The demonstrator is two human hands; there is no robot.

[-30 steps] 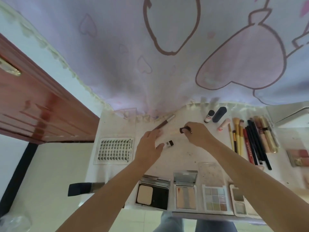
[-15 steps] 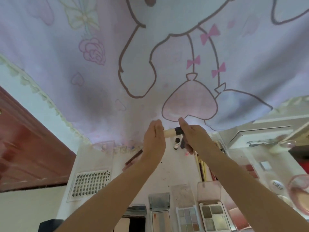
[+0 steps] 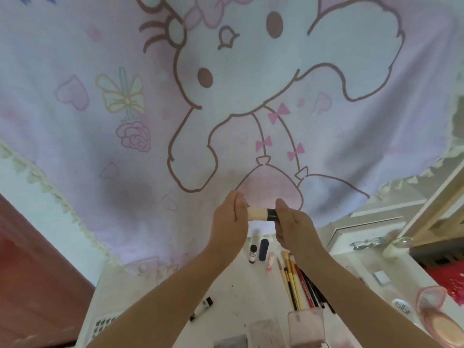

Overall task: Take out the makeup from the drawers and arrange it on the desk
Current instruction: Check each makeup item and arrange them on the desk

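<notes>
Fingers [image 3: 239, 200] of left hand [image 3: 229, 222] hide concealer tube's [image 3: 261, 214] cream end; right hand [image 3: 292, 227] pinches its black cap, both raised above desk [image 3: 233, 292].

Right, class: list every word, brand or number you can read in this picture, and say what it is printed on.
"bibi", seen upside down, so uncertain: white round item at the right edge of the desk.
Light lettering along the red pencil: too blurred to read.
Label on the small white tube: too small to read.

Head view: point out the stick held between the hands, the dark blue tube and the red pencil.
stick [image 3: 261, 214], head view, cream barrel.
dark blue tube [image 3: 263, 249], head view, mid-body.
red pencil [image 3: 305, 288], head view, shaft.
</notes>
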